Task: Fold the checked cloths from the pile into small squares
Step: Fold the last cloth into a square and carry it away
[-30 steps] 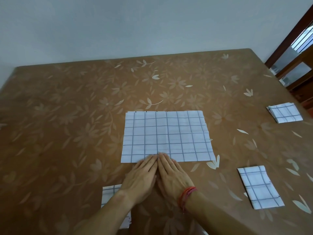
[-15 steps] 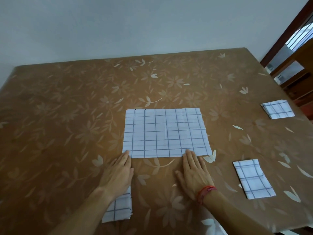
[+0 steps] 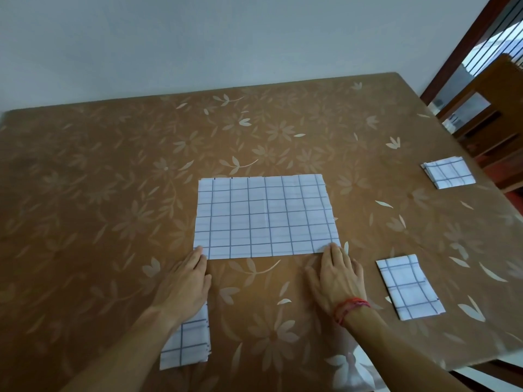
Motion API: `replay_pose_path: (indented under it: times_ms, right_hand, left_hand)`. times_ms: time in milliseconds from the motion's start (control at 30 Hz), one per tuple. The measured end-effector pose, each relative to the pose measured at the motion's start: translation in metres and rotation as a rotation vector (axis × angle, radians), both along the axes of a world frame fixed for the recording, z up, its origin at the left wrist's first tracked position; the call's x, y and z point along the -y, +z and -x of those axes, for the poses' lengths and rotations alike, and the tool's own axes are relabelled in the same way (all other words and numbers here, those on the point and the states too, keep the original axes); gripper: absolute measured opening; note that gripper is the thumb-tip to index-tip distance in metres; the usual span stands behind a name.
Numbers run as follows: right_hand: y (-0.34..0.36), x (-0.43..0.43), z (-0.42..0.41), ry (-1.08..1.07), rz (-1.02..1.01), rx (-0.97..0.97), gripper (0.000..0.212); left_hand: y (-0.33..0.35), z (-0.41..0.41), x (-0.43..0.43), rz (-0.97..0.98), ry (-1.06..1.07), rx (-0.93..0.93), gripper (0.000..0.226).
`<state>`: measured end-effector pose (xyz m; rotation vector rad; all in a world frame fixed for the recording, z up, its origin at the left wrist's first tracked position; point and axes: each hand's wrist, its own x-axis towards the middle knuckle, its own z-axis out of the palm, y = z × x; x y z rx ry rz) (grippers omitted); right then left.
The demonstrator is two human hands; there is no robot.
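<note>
A white cloth with a blue check lies flat as a wide rectangle in the middle of the table. My left hand lies flat with its fingertips on the cloth's near left corner. My right hand, with a red thread at the wrist, lies flat with straight fingers touching the near right corner. A folded checked cloth lies near the front edge, partly hidden under my left forearm.
Two more folded checked cloths lie to the right: one beside my right hand, one by the far right edge. The brown flowered tablecloth covers the table. A wooden chair stands past the right side.
My hands were together at the middle of the cloth's near edge. They slid apart along that edge to its two near corners.
</note>
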<state>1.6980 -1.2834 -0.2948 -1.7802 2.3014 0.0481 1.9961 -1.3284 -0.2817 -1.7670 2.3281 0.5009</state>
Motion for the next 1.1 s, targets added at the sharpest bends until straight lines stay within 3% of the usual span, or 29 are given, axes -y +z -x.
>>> replay_pose_path:
  times_ms: [233, 533, 733, 1100]
  right_hand:
    - [0.015, 0.035, 0.014, -0.066, 0.026, 0.060, 0.052]
    - [0.023, 0.099, 0.042, -0.267, 0.078, 0.459, 0.027]
    - [0.027, 0.117, 0.046, -0.512, 0.073, 0.752, 0.013]
    - [0.032, 0.142, 0.051, -0.675, 0.042, 0.804, 0.022]
  left_hand:
    - [0.005, 0.042, 0.013, 0.111, -0.039, -0.168, 0.049]
    - [-0.003, 0.125, 0.054, 0.052, -0.120, -0.172, 0.071]
    - [-0.015, 0.124, 0.060, -0.034, -0.158, -0.090, 0.067]
    - [-0.021, 0.124, 0.062, -0.021, -0.158, -0.101, 0.064]
